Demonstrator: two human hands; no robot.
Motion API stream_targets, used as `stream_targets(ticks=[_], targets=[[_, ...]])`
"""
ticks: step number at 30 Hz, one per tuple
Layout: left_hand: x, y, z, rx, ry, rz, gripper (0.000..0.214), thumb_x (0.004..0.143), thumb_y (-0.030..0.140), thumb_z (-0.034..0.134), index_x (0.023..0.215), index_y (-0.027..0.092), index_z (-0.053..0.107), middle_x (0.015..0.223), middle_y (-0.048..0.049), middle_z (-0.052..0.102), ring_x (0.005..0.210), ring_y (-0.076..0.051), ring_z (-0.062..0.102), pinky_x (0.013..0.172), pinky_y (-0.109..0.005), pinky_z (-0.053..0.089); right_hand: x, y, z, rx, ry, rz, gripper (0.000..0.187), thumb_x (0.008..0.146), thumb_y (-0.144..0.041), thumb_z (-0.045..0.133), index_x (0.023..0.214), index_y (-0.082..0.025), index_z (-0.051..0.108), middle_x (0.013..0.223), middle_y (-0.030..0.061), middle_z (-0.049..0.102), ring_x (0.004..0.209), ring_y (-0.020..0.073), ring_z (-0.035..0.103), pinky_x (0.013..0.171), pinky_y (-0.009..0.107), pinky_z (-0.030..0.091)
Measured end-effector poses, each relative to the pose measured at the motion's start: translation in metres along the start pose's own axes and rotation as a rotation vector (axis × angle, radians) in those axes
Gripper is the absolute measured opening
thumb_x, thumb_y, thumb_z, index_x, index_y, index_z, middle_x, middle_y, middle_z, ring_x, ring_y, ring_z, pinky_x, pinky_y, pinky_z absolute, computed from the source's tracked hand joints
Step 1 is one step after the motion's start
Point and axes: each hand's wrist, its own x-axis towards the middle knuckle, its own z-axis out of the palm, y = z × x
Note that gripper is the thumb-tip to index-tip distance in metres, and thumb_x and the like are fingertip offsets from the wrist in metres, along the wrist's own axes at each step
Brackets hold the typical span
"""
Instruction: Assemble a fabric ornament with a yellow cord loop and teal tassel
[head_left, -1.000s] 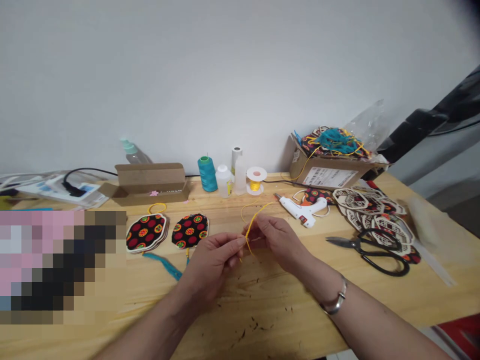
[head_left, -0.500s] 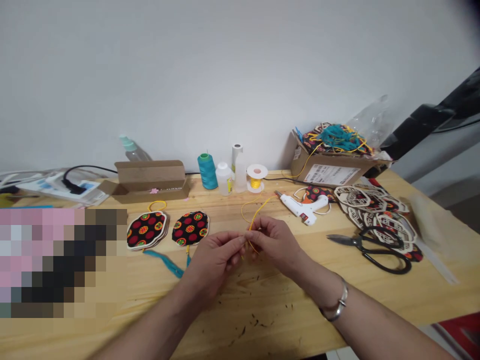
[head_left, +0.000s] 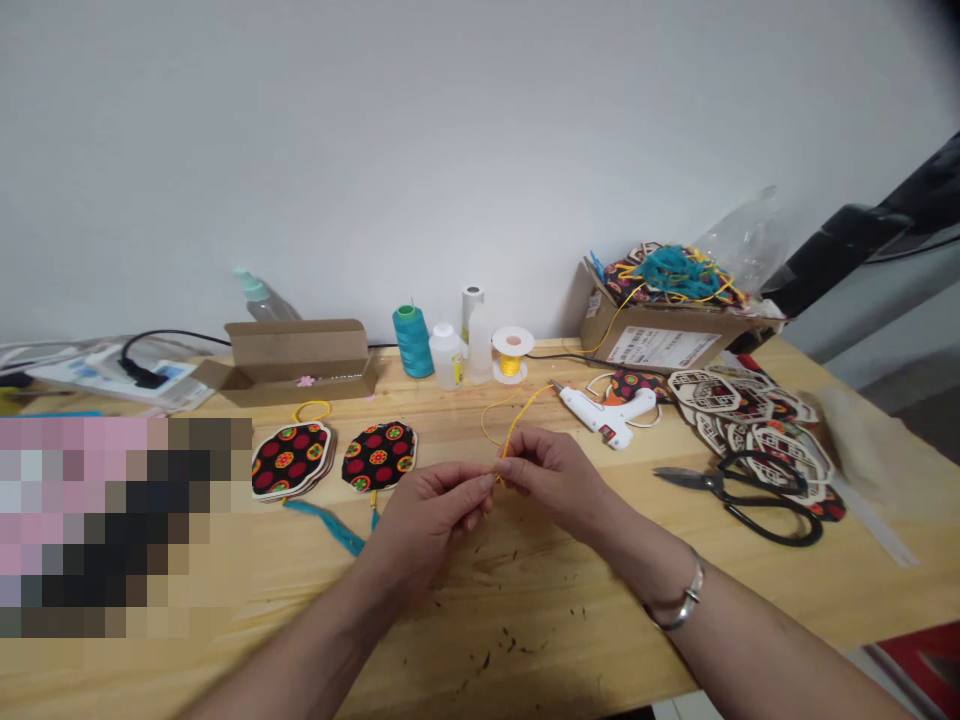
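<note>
Over the middle of the table, my left hand [head_left: 450, 505] and my right hand [head_left: 541, 468] meet at the fingertips, both pinching a yellow cord [head_left: 517, 425]. The cord runs up from my fingers toward the glue gun's tip, and a thin loop of it lies on the wood. Its short end between my fingers is mostly hidden. Left of my hands lie a round patterned fabric piece [head_left: 380, 455] with a teal tassel and a stack of similar pieces [head_left: 291, 460]. To the right rests a white glue gun [head_left: 609, 412].
Black-handled scissors [head_left: 739, 490] and piled wooden frames [head_left: 780, 450] lie at right, before a full cardboard box [head_left: 660, 340]. At the back stand a teal thread cone [head_left: 412, 342], bottles [head_left: 448, 358], a yellow cord spool [head_left: 512, 355] and an open box [head_left: 300, 375].
My right fingers have closed in around the cord, and the loose end that hung below them is now mostly hidden. Both hands stay in nearly the same place.
</note>
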Motion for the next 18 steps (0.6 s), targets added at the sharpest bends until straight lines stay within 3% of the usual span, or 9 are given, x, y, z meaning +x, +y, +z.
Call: stream_targets(ticks=[6, 9, 14, 18], targets=[[-0.0025, 0.0039, 0.0033, 0.138, 0.048, 0.011, 0.016, 0.070, 0.028, 0.064, 0.079, 0.018, 0.072, 0.052, 0.0039, 0.053, 0.047, -0.005, 0.037, 0.045, -0.017, 0.026, -0.0003, 0.0021, 0.0017, 0.061, -0.037, 0.023, 0.008, 0.072, -0.022, 0.053, 0.066, -0.016, 0.052, 0.064, -0.0008, 0.054, 0.060, 0.0114, 0.050, 0.058, 0.024, 0.038], [-0.0044, 0.0039, 0.0040, 0.244, 0.078, 0.033, 0.017, 0.072, 0.029, 0.062, 0.081, 0.019, 0.073, 0.050, 0.0048, 0.050, 0.048, -0.006, 0.037, 0.046, -0.018, 0.027, -0.0019, 0.0007, 0.0024, 0.026, -0.062, 0.058, 0.007, 0.074, -0.022, 0.051, 0.071, -0.016, 0.053, 0.059, -0.0026, 0.050, 0.055, 0.0103, 0.046, 0.053, 0.023, 0.036], [-0.0051, 0.0014, 0.0030, 0.290, 0.036, 0.051, 0.019, 0.074, 0.028, 0.059, 0.085, 0.021, 0.073, 0.059, 0.0023, 0.058, 0.054, -0.009, 0.044, 0.050, -0.019, 0.031, -0.0034, -0.0010, 0.0020, -0.100, -0.078, 0.067, 0.012, 0.078, -0.022, 0.048, 0.067, -0.017, 0.050, 0.056, -0.0037, 0.047, 0.054, 0.0094, 0.042, 0.049, 0.021, 0.032], [-0.0049, 0.0019, 0.0033, 0.275, 0.064, 0.008, 0.022, 0.073, 0.032, 0.059, 0.087, 0.020, 0.072, 0.049, 0.0045, 0.051, 0.045, -0.007, 0.036, 0.044, -0.019, 0.024, -0.0031, -0.0019, 0.0011, -0.100, -0.100, 0.054, 0.013, 0.078, -0.021, 0.048, 0.065, -0.018, 0.046, 0.052, -0.0056, 0.043, 0.050, 0.0088, 0.039, 0.047, 0.021, 0.030]])
